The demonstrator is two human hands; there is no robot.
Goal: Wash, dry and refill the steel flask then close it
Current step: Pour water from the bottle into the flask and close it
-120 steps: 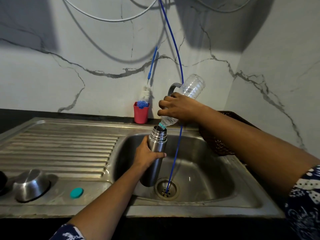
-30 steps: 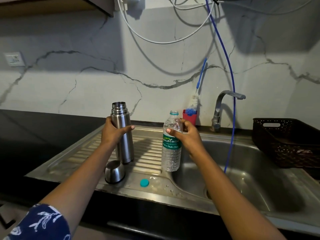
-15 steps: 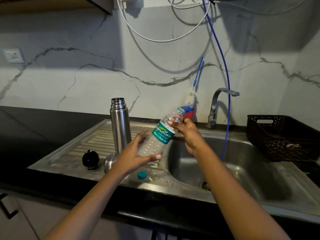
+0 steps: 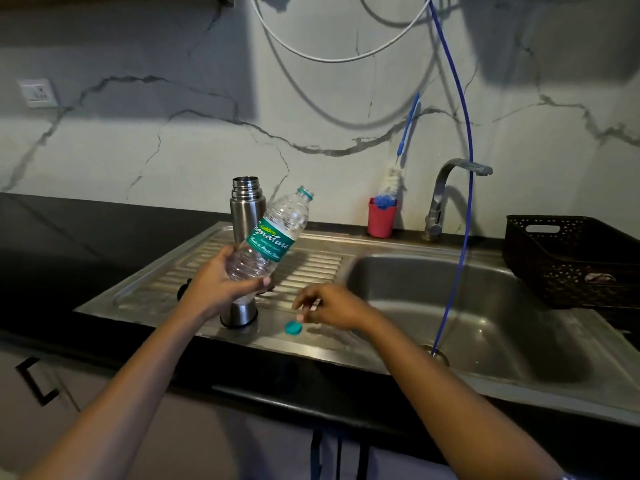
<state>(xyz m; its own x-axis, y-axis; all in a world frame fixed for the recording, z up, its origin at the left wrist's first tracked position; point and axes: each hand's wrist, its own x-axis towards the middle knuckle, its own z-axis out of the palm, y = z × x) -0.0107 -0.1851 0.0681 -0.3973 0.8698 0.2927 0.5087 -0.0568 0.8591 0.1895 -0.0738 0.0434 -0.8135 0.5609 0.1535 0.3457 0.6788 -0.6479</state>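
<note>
Left grip (image 4: pixel 221 282) curled round tilted water bottle (image 4: pixel 273 237), neck up, likely for recapping; right grip (image 4: pixel 332 306) loose, empty, just above teal cap (image 4: pixel 293 328) near flask (image 4: pixel 245 209).

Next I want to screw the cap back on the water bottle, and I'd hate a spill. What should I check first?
1. The teal cap lies free on the drainboard: ok.
2. The right hand is at the cap, holding nothing: ok.
3. The left hand grips the plastic bottle round its lower body: ok.
4. The plastic bottle is upright: not ok, tilted.
5. The steel flask stands upright behind it: ok.
6. Water level in the flask: cannot tell.
</note>
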